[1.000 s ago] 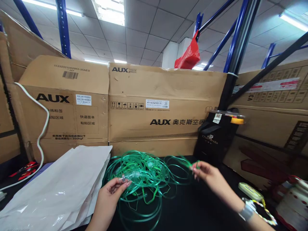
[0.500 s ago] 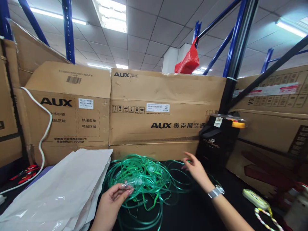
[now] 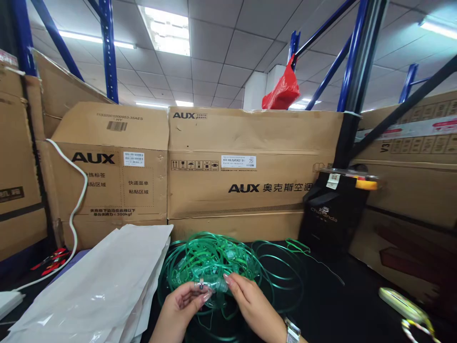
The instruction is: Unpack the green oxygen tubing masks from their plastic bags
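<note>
A tangled heap of green transparent tubing (image 3: pixel 228 259) lies on the black table (image 3: pixel 339 305) in front of the cardboard boxes. A clear plastic fitting (image 3: pixel 210 285) sits at the near side of the heap. My left hand (image 3: pixel 182 307) pinches this fitting, with fingers curled around it. My right hand (image 3: pixel 252 305) has come in from the right, and its fingertips close on the same fitting and the tubing around it. A watch shows on my right wrist. Loose green loops spread out to the right of the heap.
White plastic bags (image 3: pixel 96 290) lie stacked at the left. AUX cardboard boxes (image 3: pixel 235 171) wall off the back. A black bag (image 3: pixel 330 212) stands at the right, next to a blue rack post. A white cable (image 3: pixel 76 200) hangs at the left; a small yellowish device (image 3: pixel 402 302) lies at the right.
My right hand left the far right loops of tubing and moved back left to the fitting beside my left hand. The view has tilted up slightly.
</note>
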The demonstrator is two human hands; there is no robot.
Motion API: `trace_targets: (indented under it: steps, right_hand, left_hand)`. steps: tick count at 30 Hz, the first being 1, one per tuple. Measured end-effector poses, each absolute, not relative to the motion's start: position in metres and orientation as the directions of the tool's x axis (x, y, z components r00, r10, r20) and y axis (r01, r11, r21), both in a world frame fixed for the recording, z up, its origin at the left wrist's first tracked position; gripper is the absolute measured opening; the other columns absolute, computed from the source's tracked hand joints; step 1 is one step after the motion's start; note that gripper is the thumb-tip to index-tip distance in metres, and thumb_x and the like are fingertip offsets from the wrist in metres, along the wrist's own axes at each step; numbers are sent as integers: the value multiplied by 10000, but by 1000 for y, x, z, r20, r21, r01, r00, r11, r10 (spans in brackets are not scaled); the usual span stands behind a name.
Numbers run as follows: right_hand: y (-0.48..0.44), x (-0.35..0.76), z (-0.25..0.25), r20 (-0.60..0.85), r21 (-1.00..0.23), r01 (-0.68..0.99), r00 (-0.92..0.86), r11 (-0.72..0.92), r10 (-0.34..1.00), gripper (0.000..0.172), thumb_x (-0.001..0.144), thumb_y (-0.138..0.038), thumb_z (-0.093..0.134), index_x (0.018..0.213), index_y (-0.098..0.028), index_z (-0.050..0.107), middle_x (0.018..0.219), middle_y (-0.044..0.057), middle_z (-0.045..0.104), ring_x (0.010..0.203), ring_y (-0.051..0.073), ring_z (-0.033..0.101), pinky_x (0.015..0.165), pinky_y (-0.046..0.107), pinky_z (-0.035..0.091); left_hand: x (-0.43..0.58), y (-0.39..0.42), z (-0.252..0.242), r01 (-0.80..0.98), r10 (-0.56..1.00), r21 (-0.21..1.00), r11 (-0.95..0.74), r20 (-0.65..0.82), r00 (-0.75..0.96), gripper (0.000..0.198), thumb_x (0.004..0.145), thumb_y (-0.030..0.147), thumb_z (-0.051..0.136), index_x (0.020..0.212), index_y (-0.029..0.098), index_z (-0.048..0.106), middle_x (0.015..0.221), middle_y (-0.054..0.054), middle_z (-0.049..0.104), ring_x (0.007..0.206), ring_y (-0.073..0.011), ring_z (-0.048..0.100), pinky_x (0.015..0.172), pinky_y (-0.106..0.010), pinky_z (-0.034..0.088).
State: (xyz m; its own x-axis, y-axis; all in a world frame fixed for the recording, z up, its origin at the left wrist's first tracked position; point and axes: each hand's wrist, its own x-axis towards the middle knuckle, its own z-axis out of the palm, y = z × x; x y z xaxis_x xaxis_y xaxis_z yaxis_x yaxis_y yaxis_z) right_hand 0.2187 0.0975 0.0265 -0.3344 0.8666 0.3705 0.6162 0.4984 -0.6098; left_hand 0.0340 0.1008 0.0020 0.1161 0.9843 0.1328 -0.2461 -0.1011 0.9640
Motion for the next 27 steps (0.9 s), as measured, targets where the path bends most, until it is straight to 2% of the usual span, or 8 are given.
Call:
trace_targets:
  steps: [5, 8, 12, 17, 19, 21, 24, 27]
  right_hand:
    - [98, 220, 23, 381, -622, 596, -335, 507, 862, 274, 918, -388, 342, 803, -212, 518, 767, -7, 574, 740, 141, 526, 668, 222, 382]
    - [96, 220, 21, 401, -617, 593, -330, 518, 855, 225, 908, -363, 376, 817, -209, 514, 807, 6, 575, 769, 146, 522, 686, 226, 376]
    - [94, 216, 19, 377, -623, 579, -366, 525, 851, 255, 885, -367, 408, 732, -192, 512, 735, 12, 562, 717, 149, 507, 655, 239, 362]
    - [100, 214, 13, 91, -927, 298, -413, 229, 906, 464, 792, -592, 425, 603, -173, 491, 503, -34, 458, 425, 86, 398, 440, 209, 294]
    - [104, 217, 13, 21, -970, 207, -445, 126, 895, 526, 740, -673, 412, 588, -173, 477, 431, -68, 366, 346, 68, 326, 380, 201, 241]
    - [107, 221, 18, 46, -985, 128, -452, 116, 891, 525, 739, -671, 422, 613, -167, 498, 411, -90, 301, 340, 65, 317, 387, 198, 256]
    - [107, 226, 26, 139, -989, -20, -417, 143, 898, 473, 769, -603, 469, 713, -145, 573, 426, -101, 251, 379, 63, 300, 437, 201, 298]
    - [104, 228, 33, 195, -978, -8, -368, 207, 909, 440, 786, -550, 496, 844, -136, 634, 465, -82, 300, 427, 66, 301, 464, 204, 285]
  left_hand:
    - [36, 93, 14, -273, 984, 960, -58, 102, 149, 314, 566, 413, 748, 761, 171, 708, 798, -51, 715, 781, -179, 598, 683, -231, 430]
    - [36, 94, 13, -254, 979, 967, -7, 58, 193, 406, 609, 521, 670, 791, 160, 708, 772, -54, 699, 743, -179, 574, 562, -210, 406]
    - [34, 99, 7, -191, 984, 981, -35, 67, 164, 374, 645, 517, 641, 607, 148, 688, 564, 4, 633, 561, -121, 489, 520, -196, 365]
    - [24, 107, 4, -198, 986, 971, -132, 149, 77, 310, 670, 468, 644, 650, 165, 705, 619, 5, 667, 653, -151, 540, 648, -219, 390]
    - [20, 111, 3, -243, 988, 958, -152, 154, -11, 317, 648, 484, 656, 707, 178, 716, 702, -12, 698, 742, -178, 564, 716, -237, 394]
    - [19, 114, 1, -279, 990, 950, -138, 132, -39, 325, 641, 489, 662, 738, 185, 722, 761, -27, 713, 799, -191, 567, 775, -254, 385]
    - [25, 111, -1, -289, 991, 953, -90, 115, 72, 316, 679, 457, 649, 800, 176, 729, 773, -42, 715, 785, -178, 568, 754, -249, 393]
    - [33, 104, 1, -372, 990, 928, -16, 67, 125, 313, 666, 448, 671, 830, 188, 732, 737, -37, 722, 729, -149, 582, 683, -217, 411]
